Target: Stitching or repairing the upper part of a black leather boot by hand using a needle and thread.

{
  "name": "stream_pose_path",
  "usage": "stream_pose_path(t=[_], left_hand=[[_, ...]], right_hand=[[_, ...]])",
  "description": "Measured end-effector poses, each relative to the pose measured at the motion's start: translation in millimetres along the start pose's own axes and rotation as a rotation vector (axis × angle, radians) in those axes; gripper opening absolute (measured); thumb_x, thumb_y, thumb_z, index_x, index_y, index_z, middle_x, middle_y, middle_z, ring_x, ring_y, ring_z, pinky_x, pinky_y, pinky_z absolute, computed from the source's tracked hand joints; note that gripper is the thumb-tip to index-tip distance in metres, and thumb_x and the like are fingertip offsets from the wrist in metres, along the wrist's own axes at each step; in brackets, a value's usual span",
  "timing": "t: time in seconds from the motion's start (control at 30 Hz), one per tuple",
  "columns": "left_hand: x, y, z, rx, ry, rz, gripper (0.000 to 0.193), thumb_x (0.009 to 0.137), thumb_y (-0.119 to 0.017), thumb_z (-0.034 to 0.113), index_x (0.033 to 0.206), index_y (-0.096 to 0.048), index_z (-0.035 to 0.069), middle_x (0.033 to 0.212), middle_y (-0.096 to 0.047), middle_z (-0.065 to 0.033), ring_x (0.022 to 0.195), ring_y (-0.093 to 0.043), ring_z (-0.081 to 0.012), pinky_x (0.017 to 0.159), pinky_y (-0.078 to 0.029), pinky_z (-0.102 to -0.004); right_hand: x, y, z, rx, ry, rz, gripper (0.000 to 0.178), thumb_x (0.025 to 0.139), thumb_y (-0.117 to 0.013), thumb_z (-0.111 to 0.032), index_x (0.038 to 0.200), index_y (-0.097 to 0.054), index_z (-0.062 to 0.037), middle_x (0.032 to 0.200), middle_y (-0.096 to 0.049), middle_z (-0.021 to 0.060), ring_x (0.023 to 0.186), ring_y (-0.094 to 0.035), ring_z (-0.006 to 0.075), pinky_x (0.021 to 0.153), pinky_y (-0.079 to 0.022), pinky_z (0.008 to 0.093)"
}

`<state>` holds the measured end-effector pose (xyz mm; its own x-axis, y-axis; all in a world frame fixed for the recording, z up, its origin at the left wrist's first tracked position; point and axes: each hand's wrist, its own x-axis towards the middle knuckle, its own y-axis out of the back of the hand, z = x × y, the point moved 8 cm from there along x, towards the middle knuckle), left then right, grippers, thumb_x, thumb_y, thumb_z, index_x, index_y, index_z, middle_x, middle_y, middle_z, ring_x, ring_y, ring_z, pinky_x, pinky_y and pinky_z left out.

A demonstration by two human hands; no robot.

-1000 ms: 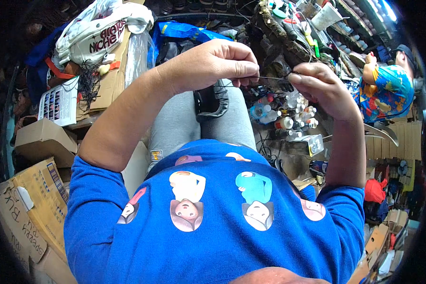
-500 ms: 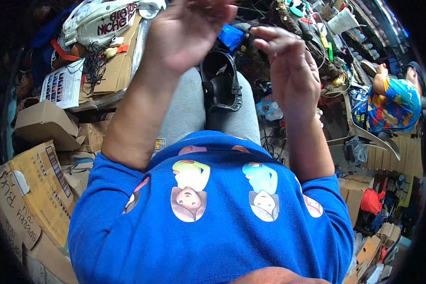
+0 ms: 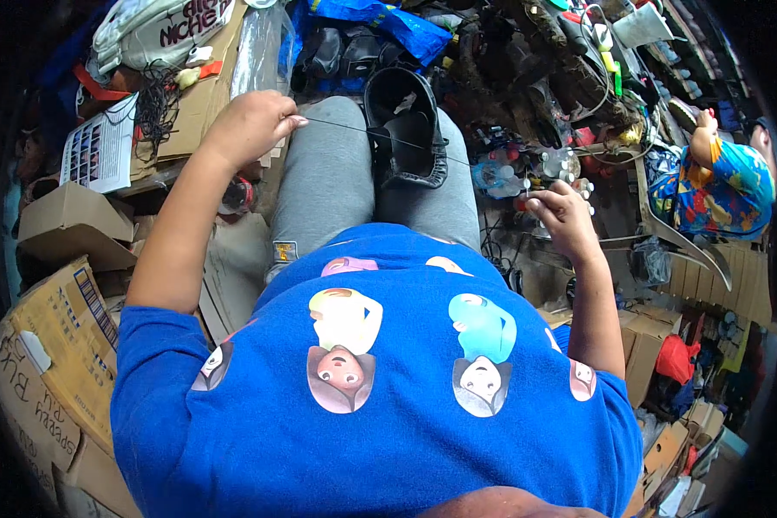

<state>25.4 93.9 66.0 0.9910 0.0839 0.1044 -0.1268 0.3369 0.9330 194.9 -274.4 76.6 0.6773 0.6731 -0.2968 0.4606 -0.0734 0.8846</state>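
A black shoe, its opening facing up and a stitched edge on one side, rests between my thighs. At the left, my left hand is closed in a pinch on a dark thread. The thread stretches taut across the shoe toward the right, where it fades from sight near the bottles. My right hand, lower and to the right of the shoe, is also pinched. A thin, pale, needle-like piece stands up from its fingertips, too small to name for certain.
Clear plastic bottles stand beyond my right hand. Cardboard boxes and a printed sheet lie at the left. Blue plastic sheeting is at the far side. Another person in a colourful shirt sits at the right.
My hands, raised close together above the shoe before, have come down and spread apart to either side. The thread now shows drawn tight across the shoe.
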Motion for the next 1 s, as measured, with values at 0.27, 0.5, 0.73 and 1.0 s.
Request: stream_pose_path(t=[0.27,0.5,0.73,1.0], left_hand=[[12.4,-25.0,-36.2,0.116,0.022,-0.060,0.029,0.087,-0.058,0.033,0.081,-0.060,0.004,0.081,-0.062,-0.0149,0.081,-0.060,-0.0344,0.072,-0.048,-0.0430],[5.7,-40.8,-78.6,-0.094,0.203,-0.031,0.024,0.088,-0.059,0.026,0.092,-0.064,0.004,0.089,-0.066,-0.0136,0.086,-0.062,-0.0283,0.077,-0.048,-0.0370],[48.2,12.8,94.2,-0.910,0.052,-0.013,0.053,0.082,-0.071,0.021,0.131,-0.053,0.014,0.076,-0.050,0.0054,0.069,-0.043,-0.0037,0.063,-0.037,-0.0176],[12.1,52.2,115.7,-1.370,-0.054,0.127,0.033,0.091,-0.056,0.019,0.115,-0.053,-0.003,0.085,-0.060,-0.0053,0.071,-0.051,-0.0104,0.067,-0.042,-0.0231]], right_hand=[[-4.1,-3.4,-6.7,-0.271,0.230,0.220,0.016,0.084,-0.061,-0.028,0.083,-0.067,-0.0131,0.075,-0.058,0.0054,0.082,-0.057,0.0240,0.081,-0.035,0.0388],[-8.7,-24.6,58.0,-0.154,-0.016,0.082,0.022,0.088,-0.059,-0.027,0.081,-0.063,-0.0073,0.075,-0.061,0.0094,0.077,-0.059,0.0205,0.076,-0.040,0.0339],[-0.6,94.7,-60.1,1.098,0.277,0.311,0.031,0.099,-0.043,-0.027,0.088,-0.058,-0.0010,0.074,-0.053,0.0040,0.061,-0.041,0.0094,0.061,-0.035,0.0226],[22.0,161.4,-147.1,1.387,0.638,0.289,0.029,0.094,-0.052,-0.021,0.113,-0.062,-0.0020,0.101,-0.066,0.0113,0.084,-0.066,0.0178,0.072,-0.053,0.0265]])
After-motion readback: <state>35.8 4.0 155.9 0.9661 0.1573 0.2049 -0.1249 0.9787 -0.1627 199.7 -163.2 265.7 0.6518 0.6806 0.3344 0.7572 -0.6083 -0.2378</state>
